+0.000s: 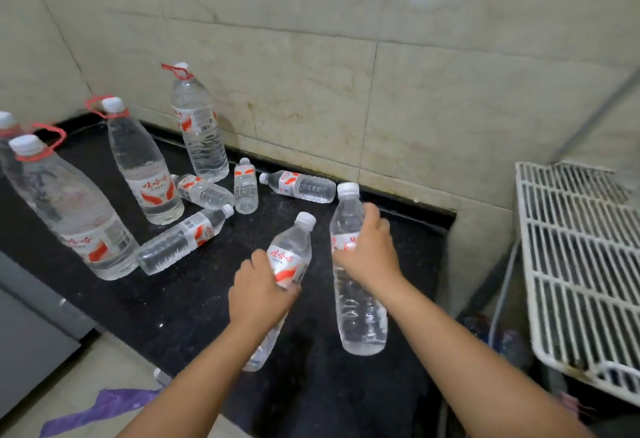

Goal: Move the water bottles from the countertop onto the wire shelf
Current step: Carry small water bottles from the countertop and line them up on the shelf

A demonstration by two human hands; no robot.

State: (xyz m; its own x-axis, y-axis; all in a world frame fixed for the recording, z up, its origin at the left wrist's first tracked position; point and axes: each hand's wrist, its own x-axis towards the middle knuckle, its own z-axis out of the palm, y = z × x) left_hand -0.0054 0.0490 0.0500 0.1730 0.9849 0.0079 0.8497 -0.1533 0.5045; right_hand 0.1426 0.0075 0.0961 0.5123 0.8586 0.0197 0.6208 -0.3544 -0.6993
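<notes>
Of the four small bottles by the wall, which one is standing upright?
The small bottle in the middle of the cluster, cap pointing up; the other three lie on their sides around it.

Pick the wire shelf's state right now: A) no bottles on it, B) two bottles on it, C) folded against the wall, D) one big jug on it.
A: the wire shelf shows bare white slats, while the left hand and right hand each grip a bottle over the countertop.
</notes>
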